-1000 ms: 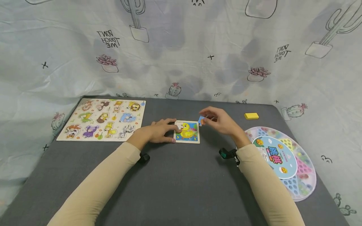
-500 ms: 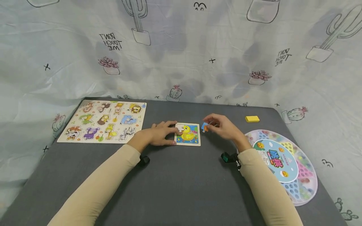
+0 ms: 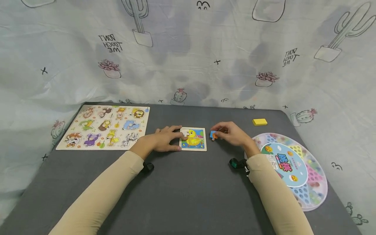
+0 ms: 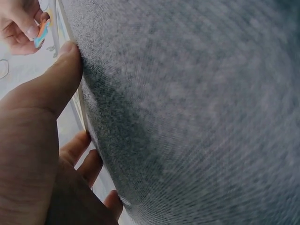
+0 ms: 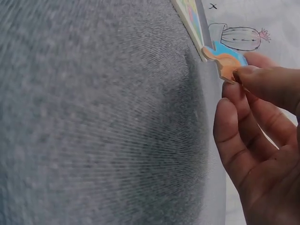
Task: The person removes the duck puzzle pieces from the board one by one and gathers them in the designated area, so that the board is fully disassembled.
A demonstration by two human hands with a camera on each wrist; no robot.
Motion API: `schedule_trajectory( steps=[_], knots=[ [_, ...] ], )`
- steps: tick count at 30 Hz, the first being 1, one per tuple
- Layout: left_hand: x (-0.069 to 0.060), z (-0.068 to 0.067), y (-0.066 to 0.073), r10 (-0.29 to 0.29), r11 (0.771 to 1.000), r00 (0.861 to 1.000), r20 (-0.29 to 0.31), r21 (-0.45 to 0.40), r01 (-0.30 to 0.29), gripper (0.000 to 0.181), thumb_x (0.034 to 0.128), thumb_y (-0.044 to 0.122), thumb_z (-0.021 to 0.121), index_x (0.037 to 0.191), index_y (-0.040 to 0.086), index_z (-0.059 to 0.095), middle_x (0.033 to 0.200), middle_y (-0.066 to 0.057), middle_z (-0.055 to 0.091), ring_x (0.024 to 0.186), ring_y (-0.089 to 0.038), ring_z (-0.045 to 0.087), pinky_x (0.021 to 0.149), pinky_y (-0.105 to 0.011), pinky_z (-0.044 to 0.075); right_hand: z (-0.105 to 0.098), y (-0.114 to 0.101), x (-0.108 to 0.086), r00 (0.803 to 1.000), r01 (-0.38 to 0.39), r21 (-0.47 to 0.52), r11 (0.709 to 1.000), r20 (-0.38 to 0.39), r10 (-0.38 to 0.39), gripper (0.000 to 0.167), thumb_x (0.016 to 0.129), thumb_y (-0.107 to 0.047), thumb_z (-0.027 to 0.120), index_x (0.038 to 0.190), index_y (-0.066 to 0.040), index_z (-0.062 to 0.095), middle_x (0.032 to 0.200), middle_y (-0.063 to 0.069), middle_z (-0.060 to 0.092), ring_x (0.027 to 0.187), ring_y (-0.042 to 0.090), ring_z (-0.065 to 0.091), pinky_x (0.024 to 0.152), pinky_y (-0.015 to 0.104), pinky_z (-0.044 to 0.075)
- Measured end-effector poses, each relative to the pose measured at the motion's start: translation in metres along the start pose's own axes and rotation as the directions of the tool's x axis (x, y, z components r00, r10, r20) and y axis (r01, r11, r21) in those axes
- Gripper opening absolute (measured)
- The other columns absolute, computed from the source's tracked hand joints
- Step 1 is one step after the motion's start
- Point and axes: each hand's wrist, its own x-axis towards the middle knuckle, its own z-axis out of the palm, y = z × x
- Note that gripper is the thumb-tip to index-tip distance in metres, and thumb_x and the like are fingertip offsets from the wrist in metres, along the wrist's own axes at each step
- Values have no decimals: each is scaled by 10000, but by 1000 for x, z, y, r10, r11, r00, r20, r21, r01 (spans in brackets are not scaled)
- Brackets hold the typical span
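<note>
Left hand point(image 3: 164, 139): fingers spread, thumb at near L corner of puzzle tray, index fingertip over its L part; flat brace, no curled grip. Puzzle tray point(image 3: 194, 149): flat on desk, btwn the hands; duck picture point(image 3: 193, 138) face up; pale patch upper L, prob. vacant slot, part. under fingertip. Looks like thin wood: stiff, light, apt to slide if bumped; best steadied by L rim or opp. edges. Puzzle piece point(image 5: 228, 64): blue & orange, knobbed outline, pale cut edge; off tray, just R of it; contact w/ desk can't tell. Prob. v. light, rigid, smooth-faced; narrow knob the weak pt. if forced; take by edges, thumb vs. fingers. Right hand point(image 3: 230, 133): narrow pinch, holding puzzle piece at its R side. Surface, L to R: animal board point(image 3: 88, 148), large, pale, rear L, animal figs. in rows; desk point(image 3: 188, 189), dark grey, fine-textured, matt, prob. some drag underfoot; yellow block point(image 3: 259, 122), small, rear R; round game board point(image 3: 314, 176), far R, multicol., part. hidden by right sleeve point(image 3: 279, 192). Room: cloth backdrop point(image 3: 188, 42) behind & both sides, pale grey, cactus & succulent prints, lettering reversed, lightly creased; nothing beyond it visible.
</note>
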Motion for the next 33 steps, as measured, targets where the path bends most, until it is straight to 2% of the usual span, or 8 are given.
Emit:
schedule_trajectory(
  steps=[8, 13, 18, 21, 27, 33],
  knots=[
    [-4, -5, 3, -2, 1000, 1000, -14, 1, 2, 512, 1015, 494, 618, 1503, 378, 517, 1727, -71, 133, 1547, -435, 191, 1113, -716, 249, 1, 3, 5, 1000, 1, -39, 999, 26, 0, 226, 1031, -43, 614, 1231, -12, 712, 1126, 139, 724, 923, 228, 707, 807, 351, 546],
    [-5, -3, 5, 0, 1000, 1000, -27, -1, 0, 485, 1016, 478, 625, 1479, 364, 540, 1728, -80, 127, 1552, -450, 170, 1127, -714, 227, 3, 5, 8, 999, -15, -52, 999, 29, 17, 217, 1028, -49, 618, 1219, -6, 712, 1124, 151, 720, 937, 251, 705, 799, 359, 535],
    [-2, 1, 5, 19, 1000, 998, -53, -2, -19, 414, 999, 444, 664, 1397, 354, 594, 1728, -39, 154, 1560, -361, 190, 1137, -697, 218, 6, 8, 10, 999, -32, -60, 998, 28, 34, 215, 1026, -50, 621, 1216, -27, 719, 1127, 140, 716, 988, 272, 711, 848, 407, 535],
    [0, 0, 9, 21, 1000, 999, -34, 13, -20, 424, 996, 411, 676, 1406, 367, 579, 1718, -8, 201, 1559, -319, 217, 1151, -703, 208, 8, 10, 9, 999, -35, -65, 997, 21, 36, 218, 1025, -60, 626, 1216, -45, 729, 1129, 117, 726, 992, 246, 706, 853, 390, 536],
    [4, -3, 19, -5, 1000, 1000, 23, 25, 5, 547, 1003, 344, 629, 1523, 433, 485, 1716, -29, 202, 1559, -365, 209, 1155, -684, 227, 9, 10, 8, 999, -26, -84, 996, 32, 28, 237, 1020, -39, 626, 1234, -34, 728, 1154, 135, 703, 967, 250, 685, 825, 402, 540],
    [8, 3, 19, -39, 999, 999, 16, 36, 38, 493, 1011, 444, 602, 1497, 460, 515, 1733, -35, 110, 1559, -351, 164, 1128, -626, 244, 9, 8, 8, 999, -30, -153, 988, 24, 34, 263, 1016, -67, 644, 1267, -57, 721, 1147, 127, 662, 950, 245, 658, 818, 401, 536]
  ],
)
